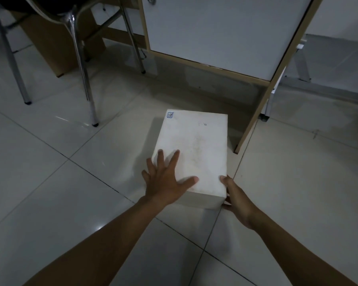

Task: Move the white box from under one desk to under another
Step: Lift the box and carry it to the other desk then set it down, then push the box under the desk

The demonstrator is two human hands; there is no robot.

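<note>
The white box (194, 145) lies on the tiled floor just in front of a desk's white cabinet (215, 34), with a small blue-edged label at its far left corner. My left hand (165, 182) rests flat on the box's near left corner, fingers spread, the outer fingers reaching over the left edge. My right hand (236, 199) grips the near right corner, thumb on the top face and fingers down the right side. The box's right side and far side are hidden.
The desk's wooden side panel (256, 112) meets the floor right of the box. A chair with chrome legs (85, 79) stands at the left, with a brown board (50, 38) behind it. A grey metal frame (302, 65) sits at the far right.
</note>
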